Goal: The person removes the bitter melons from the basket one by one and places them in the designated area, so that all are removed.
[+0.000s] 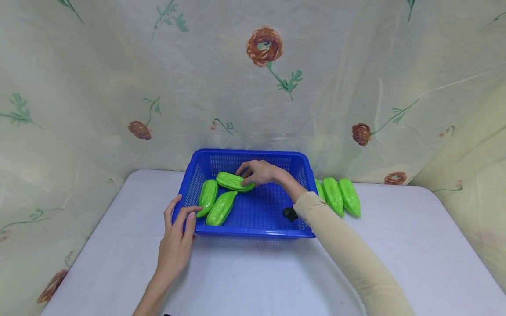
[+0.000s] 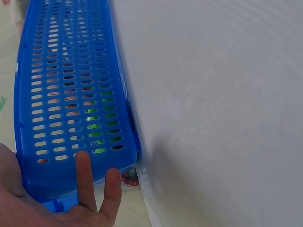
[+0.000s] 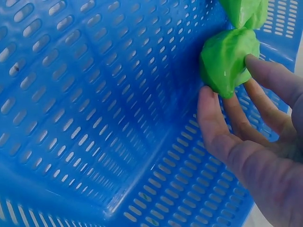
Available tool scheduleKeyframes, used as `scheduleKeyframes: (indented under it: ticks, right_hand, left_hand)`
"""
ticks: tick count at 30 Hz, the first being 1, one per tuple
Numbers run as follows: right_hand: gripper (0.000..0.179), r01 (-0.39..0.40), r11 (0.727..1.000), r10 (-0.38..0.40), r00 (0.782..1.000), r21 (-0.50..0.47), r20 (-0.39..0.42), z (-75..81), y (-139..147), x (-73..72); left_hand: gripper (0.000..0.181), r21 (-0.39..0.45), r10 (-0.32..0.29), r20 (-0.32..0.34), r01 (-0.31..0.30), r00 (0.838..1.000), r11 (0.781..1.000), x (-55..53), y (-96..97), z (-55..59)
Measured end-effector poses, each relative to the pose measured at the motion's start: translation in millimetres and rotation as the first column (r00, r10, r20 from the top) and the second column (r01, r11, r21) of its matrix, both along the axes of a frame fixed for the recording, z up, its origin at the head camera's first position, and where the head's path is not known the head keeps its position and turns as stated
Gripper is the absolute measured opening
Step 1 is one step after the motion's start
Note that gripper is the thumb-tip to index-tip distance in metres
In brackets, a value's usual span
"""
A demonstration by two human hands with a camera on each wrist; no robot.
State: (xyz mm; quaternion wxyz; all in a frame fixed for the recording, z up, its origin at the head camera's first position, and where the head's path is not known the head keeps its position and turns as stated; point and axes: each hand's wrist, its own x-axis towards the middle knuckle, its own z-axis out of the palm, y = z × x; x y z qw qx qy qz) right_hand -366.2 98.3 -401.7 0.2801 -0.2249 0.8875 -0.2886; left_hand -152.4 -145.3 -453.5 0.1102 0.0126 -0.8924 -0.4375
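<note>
Nearest the camera, a beige sleeve [image 1: 349, 254] is stretched over the near right corner of a blue basket [image 1: 253, 231], and by the right hand [image 1: 258, 172] a green gourd [image 1: 229, 181] is held. Its end is taken between thumb and fingers, the hand being only partly closed; how firm the pinch is cannot be told. This gourd is lying inside the basket, left of the middle and toward the back, just beside two other gourds [image 1: 207, 195] near the left wall. The near left corner is held by the left hand [image 1: 175, 241], whose digits are bent loosely over the rim, while two fingers are seen from the left wrist spread against the outside. Three more gourds [image 1: 333, 196] are set side by side on the table [image 1: 245, 281] to the right, one partly hidden.

The step in hand is judged to be the settling of the pinched gourd, though a lifting could look alike. Next, a clean parting of the fingers seems called for if it is to be left, a firmer pinch if it is to be raised.

No brand, label or writing can be read; only flowers [image 1: 264, 46] are printed on the cloth [image 1: 324, 66] behind.
</note>
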Motion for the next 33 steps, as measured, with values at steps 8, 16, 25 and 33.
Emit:
scheduleKeyframes:
  ticks: [8,16,25,33]
  right_hand:
    - [0.048,-0.004,0.999,0.005,1.0,-0.042,0.027,5.9,4.0,0.5]
    - [0.05,-0.021,0.994,0.025,0.999,-0.107,0.032,8.4,9.8,-2.7]
    - [0.052,0.031,0.987,-0.016,0.996,-0.161,0.089,17.4,12.2,2.8]
    - [0.052,0.03,0.981,-0.02,0.999,-0.191,0.05,26.4,12.8,8.5]
  left_hand:
    - [0.036,0.003,-0.002,0.002,0.002,1.0,1.0,0.6,0.2,0.2]
    - [0.036,0.0,-0.001,-0.006,0.001,1.0,1.0,0.0,-0.3,-0.4]
    - [0.037,0.007,-0.002,-0.001,0.002,1.0,1.0,0.3,0.2,-0.9]
    - [0.037,0.012,-0.004,-0.007,0.004,1.0,1.0,-0.2,-0.1,-0.9]
